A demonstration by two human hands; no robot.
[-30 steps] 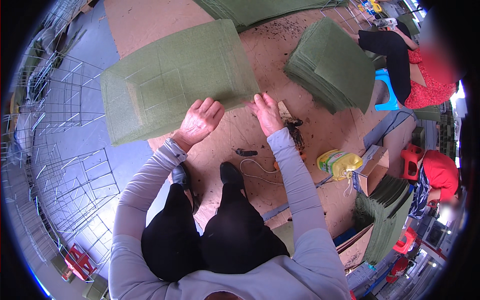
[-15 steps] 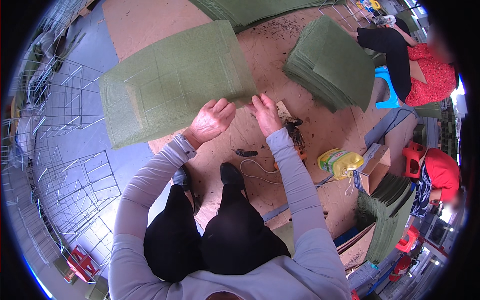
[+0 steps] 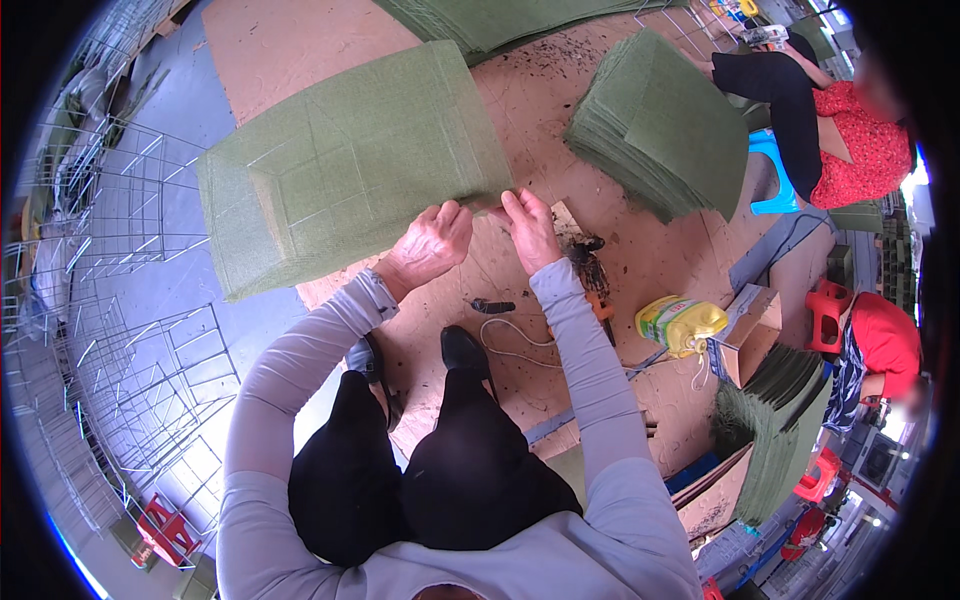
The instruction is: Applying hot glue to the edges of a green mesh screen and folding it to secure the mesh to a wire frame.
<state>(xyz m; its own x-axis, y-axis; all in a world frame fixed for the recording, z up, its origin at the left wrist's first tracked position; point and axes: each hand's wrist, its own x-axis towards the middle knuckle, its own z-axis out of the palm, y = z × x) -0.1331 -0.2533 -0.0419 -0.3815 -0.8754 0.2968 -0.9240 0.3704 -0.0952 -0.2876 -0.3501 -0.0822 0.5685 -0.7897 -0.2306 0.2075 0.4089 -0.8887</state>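
Note:
A green mesh fabric sheet (image 3: pixel 350 150) stretches in front of me, with thin wire bars showing through it. At its near right edge, my left hand (image 3: pixel 432 243) is closed in a pinch on the fabric. Beside it, my right hand (image 3: pixel 530 228) is closed with thumb and forefinger together at the sheet's near right corner. Whether the right fingers also hold something small is too fine to make out. A tool with an orange handle (image 3: pixel 600 306) and dark debris lie just beyond my right wrist.
A stack of green sheets (image 3: pixel 660 125) stands at the far right. A yellow jug (image 3: pixel 682 325) and a cardboard box (image 3: pixel 750 335) are nearer. Wire frames (image 3: pixel 140 370) crowd the left. Two people in red sit at right, near a blue stool (image 3: pixel 770 172) and a red stool (image 3: pixel 828 315).
Both hands stay at the sheet's near right corner, with only slight shifts of the fingers. The sheet keeps its place.

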